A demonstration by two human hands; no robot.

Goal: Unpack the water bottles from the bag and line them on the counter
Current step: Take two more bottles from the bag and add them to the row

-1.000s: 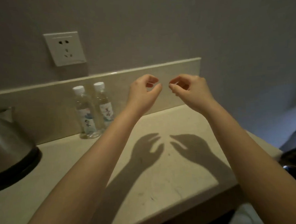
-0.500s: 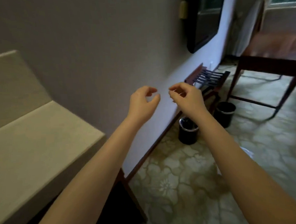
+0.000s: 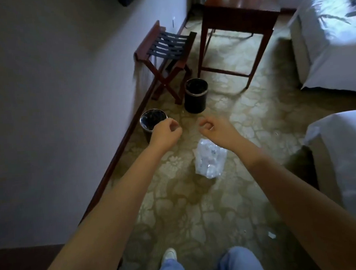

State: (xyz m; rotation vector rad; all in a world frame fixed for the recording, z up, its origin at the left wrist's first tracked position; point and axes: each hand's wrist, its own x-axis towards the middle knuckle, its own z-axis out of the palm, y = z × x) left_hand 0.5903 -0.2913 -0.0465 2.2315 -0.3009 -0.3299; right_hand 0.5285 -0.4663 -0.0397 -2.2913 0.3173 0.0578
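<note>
A clear plastic bag (image 3: 209,161) lies on the patterned carpet, with bottles showing faintly through it. My left hand (image 3: 166,131) hovers above and to the left of the bag, fingers loosely curled, holding nothing. My right hand (image 3: 214,128) hovers just above the bag's top, fingers also curled and empty. Both arms are stretched forward. The counter and the bottles standing on it are out of view.
Two black waste bins (image 3: 195,95) (image 3: 151,120) stand by the wall. A folding luggage rack (image 3: 167,59) and a wooden table (image 3: 237,22) are farther back. White beds (image 3: 328,30) (image 3: 343,157) are at the right. My legs and a shoe (image 3: 169,255) are at the bottom.
My view has swung right and down from the counter with two bottles to the floor. The bag has come into view under my hands, which keep the same curled pose.
</note>
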